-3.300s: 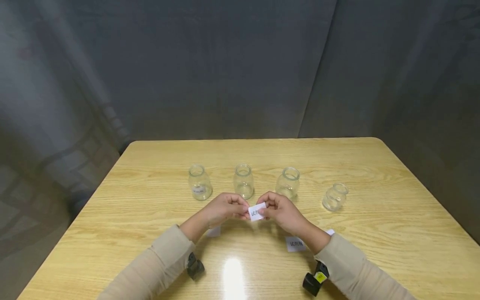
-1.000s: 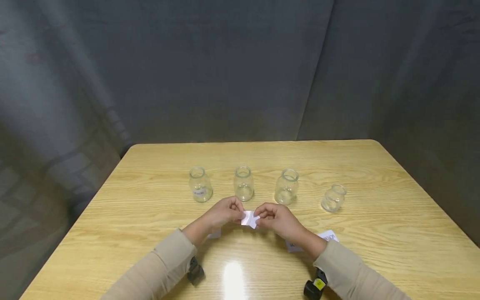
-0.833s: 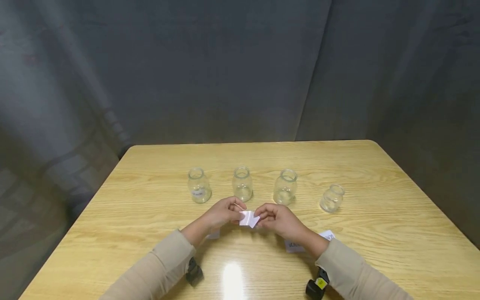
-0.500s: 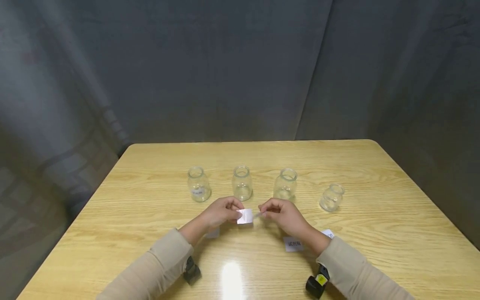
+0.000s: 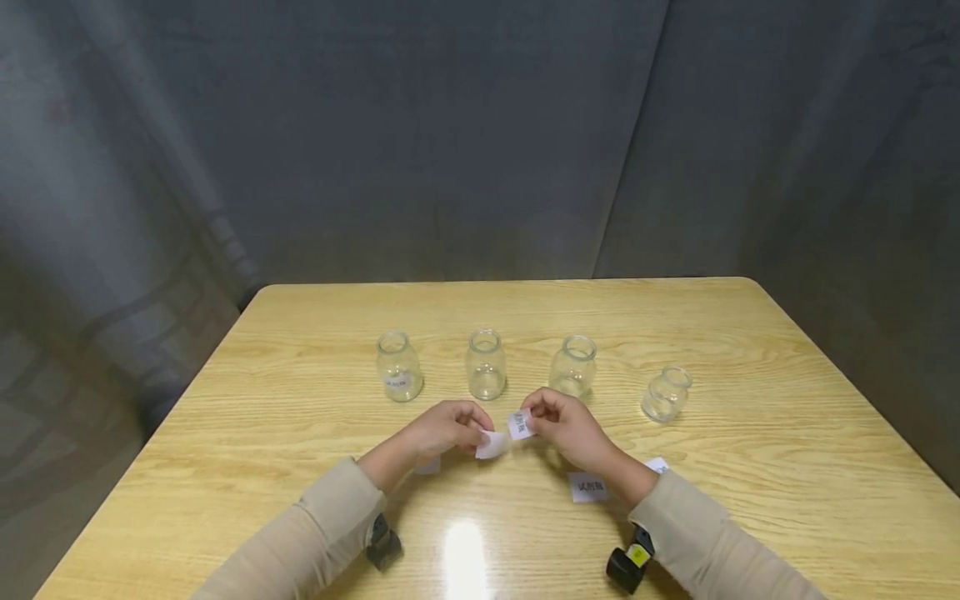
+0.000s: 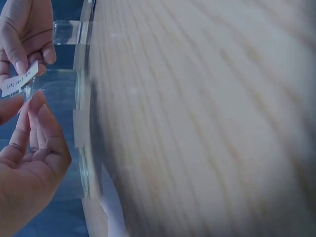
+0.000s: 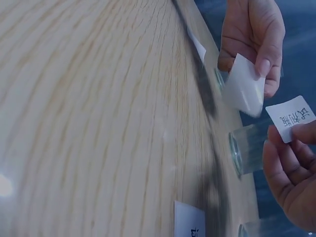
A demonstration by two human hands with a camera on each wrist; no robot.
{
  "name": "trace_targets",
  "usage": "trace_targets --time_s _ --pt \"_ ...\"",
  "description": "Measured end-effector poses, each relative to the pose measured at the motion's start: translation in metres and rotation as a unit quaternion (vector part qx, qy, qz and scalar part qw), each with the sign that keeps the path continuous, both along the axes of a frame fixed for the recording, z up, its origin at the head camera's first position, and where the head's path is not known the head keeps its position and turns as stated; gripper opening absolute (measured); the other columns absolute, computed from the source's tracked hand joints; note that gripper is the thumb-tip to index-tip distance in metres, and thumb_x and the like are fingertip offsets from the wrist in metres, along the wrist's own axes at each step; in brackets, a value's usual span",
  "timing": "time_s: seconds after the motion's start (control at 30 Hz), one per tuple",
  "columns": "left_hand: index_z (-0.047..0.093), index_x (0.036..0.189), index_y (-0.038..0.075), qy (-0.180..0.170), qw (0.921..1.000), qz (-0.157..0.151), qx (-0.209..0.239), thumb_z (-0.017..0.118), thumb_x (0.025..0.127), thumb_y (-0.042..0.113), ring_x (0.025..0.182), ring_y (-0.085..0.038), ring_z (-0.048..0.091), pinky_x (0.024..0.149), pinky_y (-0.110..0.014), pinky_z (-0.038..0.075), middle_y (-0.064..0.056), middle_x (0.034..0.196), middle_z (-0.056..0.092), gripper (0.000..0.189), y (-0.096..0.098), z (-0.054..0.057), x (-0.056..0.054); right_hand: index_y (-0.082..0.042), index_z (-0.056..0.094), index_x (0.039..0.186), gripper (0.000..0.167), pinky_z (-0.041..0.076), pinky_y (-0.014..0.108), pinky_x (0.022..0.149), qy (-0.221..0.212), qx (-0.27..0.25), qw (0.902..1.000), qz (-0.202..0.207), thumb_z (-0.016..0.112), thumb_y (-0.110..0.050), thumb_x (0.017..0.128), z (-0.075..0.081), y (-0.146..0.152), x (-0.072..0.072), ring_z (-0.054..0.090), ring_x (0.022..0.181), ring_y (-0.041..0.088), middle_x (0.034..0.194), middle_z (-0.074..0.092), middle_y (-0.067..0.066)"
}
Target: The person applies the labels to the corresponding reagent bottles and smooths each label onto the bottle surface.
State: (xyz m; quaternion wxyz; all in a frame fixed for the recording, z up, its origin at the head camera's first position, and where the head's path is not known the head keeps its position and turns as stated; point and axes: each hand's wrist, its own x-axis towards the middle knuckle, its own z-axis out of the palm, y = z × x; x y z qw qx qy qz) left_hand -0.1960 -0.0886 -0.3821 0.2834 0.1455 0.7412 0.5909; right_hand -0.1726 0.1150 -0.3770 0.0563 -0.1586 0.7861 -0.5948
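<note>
My right hand [image 5: 567,427] pinches a small white label [image 5: 519,424] with dark handwritten characters between thumb and fingers. Just to its left, my left hand [image 5: 444,432] pinches a blank, slightly curled piece of backing paper [image 5: 491,445]. In the right wrist view a narrow gap lies between the backing paper [image 7: 245,86] and the label [image 7: 290,117]. Beyond the hands stand a clear glass jar [image 5: 486,367] in the middle, another jar [image 5: 573,371] behind the right hand, and a jar [image 5: 398,367] at left bearing a written label.
A smaller glass jar [image 5: 667,395] stands at right. On the wooden table [image 5: 300,517], a written label [image 5: 588,487] lies by the right forearm, with another label [image 5: 657,465] partly hidden behind it. A white paper piece [image 5: 429,467] lies beside the left wrist.
The label has come away from its backing: earlier both hands held one piece, which was turned over and bent. Now the right hand has the label, the left the backing, slightly apart.
</note>
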Motion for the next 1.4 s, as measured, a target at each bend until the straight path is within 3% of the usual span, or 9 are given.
trace_targets --time_s 0.33,0.7,0.97,1.1,1.23,1.4 --pt "0.052 0.094 -0.007 0.001 1.0 -0.005 0.008 0.058 0.077 0.004 0.073 -0.016 0.056 0.073 -0.031 0.047 -0.005 0.077 0.054 0.021 0.002 0.002 0.001 0.009 0.05 0.098 0.023 0.049 0.028 0.062 -0.004 -0.021 0.9995 -0.025 0.055 0.012 0.075 -0.002 -0.005 -0.004 0.054 0.07 0.018 0.08 0.056 0.014" --pt "0.051 0.096 -0.007 0.008 0.9995 0.004 0.029 0.059 0.078 0.006 0.074 -0.017 0.055 0.074 -0.033 0.047 -0.005 0.078 0.053 0.024 0.006 0.003 0.001 0.007 0.054 0.094 0.019 0.046 0.022 0.063 0.001 -0.01 0.9997 -0.021 0.056 0.009 0.075 -0.005 -0.007 -0.007 0.052 0.073 0.016 0.08 0.057 0.011" --pt "0.05 0.095 -0.008 0.027 0.9977 0.04 0.048 0.057 0.077 0.003 0.074 -0.017 0.054 0.075 -0.036 0.046 -0.006 0.079 0.054 0.022 0.012 0.001 0.0 0.005 0.055 0.092 0.017 0.045 0.021 0.061 0.004 0.007 0.9999 -0.01 0.057 0.008 0.076 -0.006 -0.01 -0.009 0.051 0.073 0.018 0.079 0.056 0.011" --pt "0.051 0.094 -0.007 0.044 0.9971 0.051 0.036 0.056 0.078 0.001 0.073 -0.016 0.053 0.072 -0.032 0.047 -0.006 0.079 0.054 0.018 0.015 0.003 0.001 0.006 0.054 0.092 0.015 0.044 0.021 0.06 -0.003 0.003 0.9999 -0.009 0.057 0.006 0.077 -0.006 -0.012 -0.009 0.05 0.072 0.017 0.079 0.055 0.01" --pt "0.052 0.091 -0.005 0.06 0.9947 0.081 0.018 0.056 0.079 0.001 0.073 -0.016 0.052 0.071 -0.031 0.047 -0.006 0.079 0.053 0.014 0.016 0.002 0.0 0.005 0.054 0.092 0.016 0.046 0.024 0.06 -0.014 0.01 0.9991 -0.038 0.059 0.004 0.076 -0.006 -0.015 -0.01 0.051 0.07 0.016 0.08 0.055 0.008" --pt "0.052 0.091 -0.005 0.054 0.9911 0.117 0.031 0.056 0.08 0.002 0.074 -0.015 0.052 0.074 -0.033 0.047 -0.006 0.08 0.052 0.014 0.015 -0.002 -0.006 0.005 0.055 0.087 0.012 0.048 0.03 0.062 -0.042 0.0 0.9959 -0.08 0.06 0.002 0.076 -0.006 -0.019 -0.015 0.051 0.066 0.014 0.074 0.055 0.007"
